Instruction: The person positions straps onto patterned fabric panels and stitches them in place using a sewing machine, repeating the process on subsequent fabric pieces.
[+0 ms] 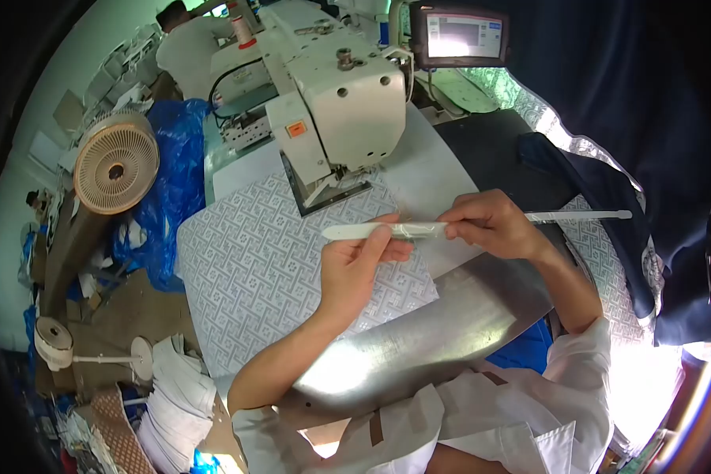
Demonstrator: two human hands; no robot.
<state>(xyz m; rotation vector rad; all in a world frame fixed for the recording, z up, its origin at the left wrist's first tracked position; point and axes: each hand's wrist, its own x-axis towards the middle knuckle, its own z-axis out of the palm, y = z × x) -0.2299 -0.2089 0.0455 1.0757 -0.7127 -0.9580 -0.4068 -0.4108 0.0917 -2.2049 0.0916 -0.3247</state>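
A long, narrow white strip (347, 231) is held out level in front of me, its left end rounded. My left hand (351, 268) pinches it near that end, thumb on top and fingers beneath. Further along, my right hand (491, 225) grips the strip between thumb and fingers. Past the right hand, a thin white length (581, 215) runs out to the right; whether it is the same piece is hidden by the hand. Grey-and-white patterned fabric (253, 276) lies flat below the left hand, partly under the sewing machine's dark metal frame (332, 197).
The sewing machine head (347, 110) stands just beyond my hands, with a lit screen (464, 37) at its right. A curved metal table edge (458, 304) is close to my body. To the left are a fan (117, 170) and blue plastic (178, 150). Another person (188, 51) works behind.
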